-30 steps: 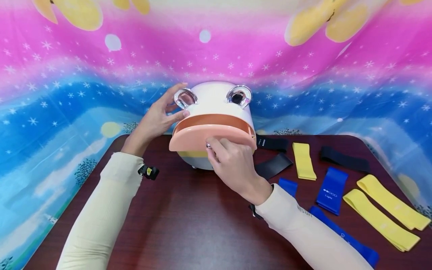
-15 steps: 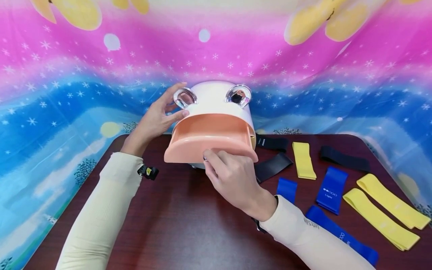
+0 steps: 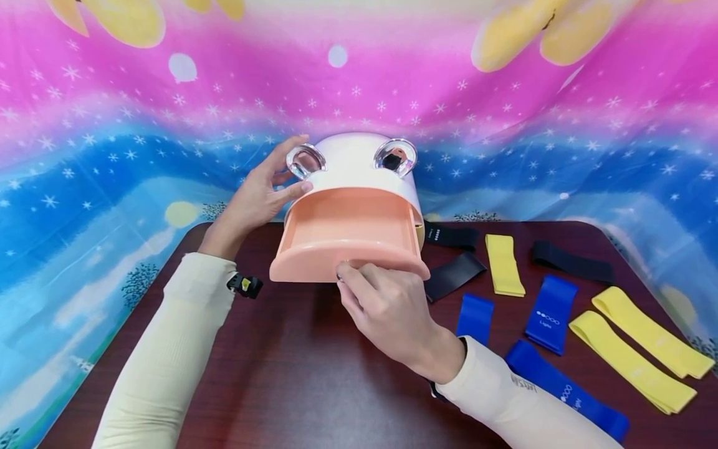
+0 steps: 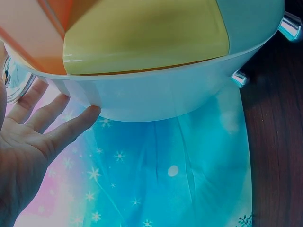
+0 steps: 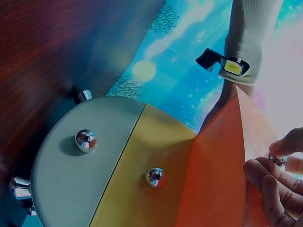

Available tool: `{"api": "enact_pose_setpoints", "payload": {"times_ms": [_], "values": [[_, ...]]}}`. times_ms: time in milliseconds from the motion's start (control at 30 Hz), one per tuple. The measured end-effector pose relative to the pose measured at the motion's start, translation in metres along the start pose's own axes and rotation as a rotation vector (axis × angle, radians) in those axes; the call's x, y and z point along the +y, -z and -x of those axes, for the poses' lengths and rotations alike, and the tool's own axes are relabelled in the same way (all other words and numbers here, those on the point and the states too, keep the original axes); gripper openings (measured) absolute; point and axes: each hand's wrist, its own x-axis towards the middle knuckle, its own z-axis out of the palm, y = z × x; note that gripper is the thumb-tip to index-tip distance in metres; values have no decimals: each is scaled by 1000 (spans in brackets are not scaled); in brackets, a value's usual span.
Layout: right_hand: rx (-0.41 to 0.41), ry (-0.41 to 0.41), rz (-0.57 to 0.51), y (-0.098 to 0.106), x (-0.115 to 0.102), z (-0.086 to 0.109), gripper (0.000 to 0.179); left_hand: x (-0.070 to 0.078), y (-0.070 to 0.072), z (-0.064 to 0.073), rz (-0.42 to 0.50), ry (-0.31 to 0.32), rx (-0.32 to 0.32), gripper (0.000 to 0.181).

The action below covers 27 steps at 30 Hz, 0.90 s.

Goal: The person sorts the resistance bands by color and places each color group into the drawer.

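Observation:
A white drawer box (image 3: 353, 162) with two shiny eye-like rings stands at the back of the table. Its top peach drawer (image 3: 314, 264) is pulled out, and the part of the inside that shows holds nothing. My right hand (image 3: 387, 305) pinches the drawer's silver knob (image 5: 278, 160) between thumb and fingers. With spread, fairly straight fingers, my left hand (image 3: 255, 196) rests on the box's left side, its thumb near the ring. In the right wrist view a yellow drawer (image 5: 142, 163) and a grey-green drawer (image 5: 102, 123), each with a knob, sit flush below.
On the right of the dark table (image 3: 269, 374) lie several flat fabric-like loops: yellow (image 3: 505, 265), blue (image 3: 552, 315) and black (image 3: 572, 262). Two more black bands lie close to the box's right side. A colourful cloth (image 3: 168, 125) hangs behind and around the table.
The peach drawer has come out towards me, from slightly pulled to well out, with my right hand moving along on its knob. My left hand has stayed on the box.

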Motion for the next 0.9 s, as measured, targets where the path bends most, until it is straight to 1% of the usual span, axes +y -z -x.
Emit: {"api": "enact_pose_setpoints", "payload": {"times_ms": [133, 367, 500, 700, 900], "values": [[-3, 2, 7, 0, -1, 3, 13, 0, 0, 0, -5, -2, -1, 76], [14, 15, 6, -2, 0, 6, 13, 0, 0, 0, -14, 1, -2, 77], [3, 7, -6, -1, -1, 7, 18, 0, 0, 0, -17, 4, -1, 77], [-30, -4, -20, 1, -1, 7, 18, -1, 0, 1, -24, 1, -1, 77], [-24, 5, -25, 3, -1, 7, 20, -2, 0, 0, -31, 3, 2, 78]]}}
